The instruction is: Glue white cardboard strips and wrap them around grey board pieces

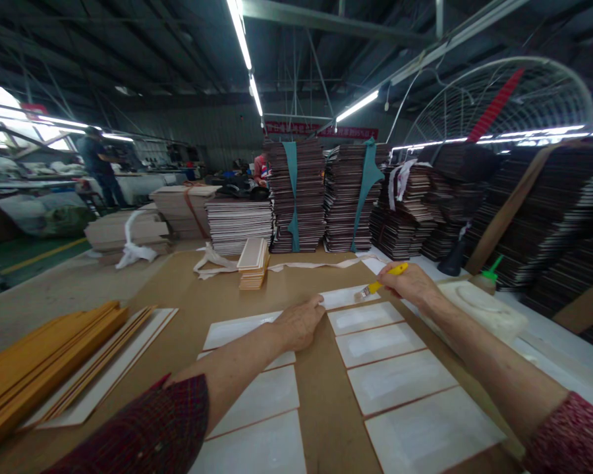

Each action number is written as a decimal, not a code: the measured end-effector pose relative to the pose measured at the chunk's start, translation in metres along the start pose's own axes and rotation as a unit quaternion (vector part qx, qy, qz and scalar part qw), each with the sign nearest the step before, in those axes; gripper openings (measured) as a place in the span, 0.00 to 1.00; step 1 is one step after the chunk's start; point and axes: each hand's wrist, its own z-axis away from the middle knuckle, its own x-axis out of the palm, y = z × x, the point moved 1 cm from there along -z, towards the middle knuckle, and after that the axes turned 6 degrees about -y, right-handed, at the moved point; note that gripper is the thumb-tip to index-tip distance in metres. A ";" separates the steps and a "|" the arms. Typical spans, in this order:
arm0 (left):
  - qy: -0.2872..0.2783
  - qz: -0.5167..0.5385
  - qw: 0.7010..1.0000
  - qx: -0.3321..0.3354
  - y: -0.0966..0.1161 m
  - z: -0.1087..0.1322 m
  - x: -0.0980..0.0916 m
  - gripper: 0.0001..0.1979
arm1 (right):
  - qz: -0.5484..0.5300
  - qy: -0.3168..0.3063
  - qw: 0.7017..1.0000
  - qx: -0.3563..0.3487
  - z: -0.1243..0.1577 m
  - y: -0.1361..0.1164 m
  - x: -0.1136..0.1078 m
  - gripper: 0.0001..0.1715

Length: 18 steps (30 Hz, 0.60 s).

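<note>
My right hand (409,284) grips a flat paintbrush (374,288) by its yellow handle. Its pale bristles rest on the farthest white panel (343,297) of the right-hand column. At that panel's left end, my left hand (304,322) has its fingers closed against the edge; the fingertips are partly hidden. Nearer to me in the same column lie several more white panels (400,380) with thin brown edges and shiny wet-looking patches. A second column of white panels (271,395) lies under and beside my left forearm, which covers part of it.
Yellow-brown boards (49,362) lie at the left. A small stack of panels (252,263) stands mid-table before tall bundled stacks (296,197). At right are a whitish container (479,306), a green-tipped bottle (489,275) and a large fan (504,99). A person (101,164) stands far left.
</note>
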 end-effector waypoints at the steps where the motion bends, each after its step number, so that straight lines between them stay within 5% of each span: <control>1: 0.003 0.001 1.000 0.001 0.002 0.002 0.000 0.28 | -0.025 -0.016 1.000 0.001 0.005 0.000 0.002 0.16; 9: -0.019 -0.012 0.997 0.072 0.026 0.024 0.001 0.29 | -0.155 -0.104 0.982 0.018 0.034 -0.010 0.026 0.09; 18: -0.022 -0.031 0.997 0.063 0.030 0.019 0.007 0.24 | -0.117 -0.119 0.985 0.044 0.034 -0.010 0.036 0.11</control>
